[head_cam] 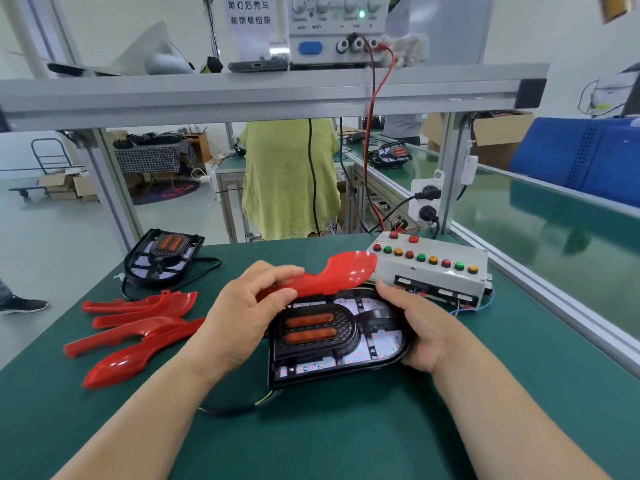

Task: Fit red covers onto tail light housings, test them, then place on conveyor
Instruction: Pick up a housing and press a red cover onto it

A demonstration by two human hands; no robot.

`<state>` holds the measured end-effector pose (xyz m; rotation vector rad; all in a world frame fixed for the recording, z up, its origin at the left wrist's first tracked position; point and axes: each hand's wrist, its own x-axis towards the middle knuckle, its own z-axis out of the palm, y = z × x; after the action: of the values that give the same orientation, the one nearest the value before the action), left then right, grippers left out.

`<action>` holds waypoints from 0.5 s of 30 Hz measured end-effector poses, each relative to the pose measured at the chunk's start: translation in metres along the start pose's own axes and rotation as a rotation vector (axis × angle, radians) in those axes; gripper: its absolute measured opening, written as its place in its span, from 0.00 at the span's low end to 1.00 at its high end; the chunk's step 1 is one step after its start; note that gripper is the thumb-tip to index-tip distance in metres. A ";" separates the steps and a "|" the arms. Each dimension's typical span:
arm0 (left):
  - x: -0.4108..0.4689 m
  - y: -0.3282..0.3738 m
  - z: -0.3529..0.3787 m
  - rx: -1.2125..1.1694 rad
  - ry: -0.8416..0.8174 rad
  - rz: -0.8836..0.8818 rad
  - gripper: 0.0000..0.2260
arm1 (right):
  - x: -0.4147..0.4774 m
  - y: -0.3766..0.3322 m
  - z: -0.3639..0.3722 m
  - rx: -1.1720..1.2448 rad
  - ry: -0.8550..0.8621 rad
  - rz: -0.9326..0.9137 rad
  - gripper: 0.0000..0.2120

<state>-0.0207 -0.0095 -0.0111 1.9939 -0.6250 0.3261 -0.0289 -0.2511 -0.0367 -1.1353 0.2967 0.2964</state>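
A black tail light housing [332, 341] with two orange lenses and a white circuit board lies tilted at the middle of the green table. My right hand [412, 327] grips its right edge. My left hand [242, 313] holds a red cover [332, 277] over the housing's far edge, the cover's wide end pointing right. Several more red covers [135, 327] lie loose on the table to the left. A second housing [162, 258] sits at the far left of the table.
A white test box [436, 271] with red, green and yellow buttons stands at the far right of the table. The green conveyor [554, 230] runs along the right behind an aluminium rail. A power supply [332, 29] sits on the overhead shelf. A person in a yellow-green top stands beyond the table.
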 end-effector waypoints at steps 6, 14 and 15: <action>-0.021 0.001 0.010 0.119 0.009 0.059 0.12 | 0.003 0.001 -0.001 0.077 -0.036 -0.022 0.17; -0.030 0.011 0.008 0.288 0.041 0.191 0.11 | 0.004 0.001 0.001 0.124 -0.001 -0.130 0.18; -0.031 0.011 0.008 0.301 0.026 0.212 0.12 | 0.005 0.002 0.002 0.124 0.006 -0.130 0.19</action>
<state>-0.0526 -0.0121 -0.0212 2.2079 -0.8115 0.6040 -0.0247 -0.2482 -0.0398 -1.0286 0.2419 0.1576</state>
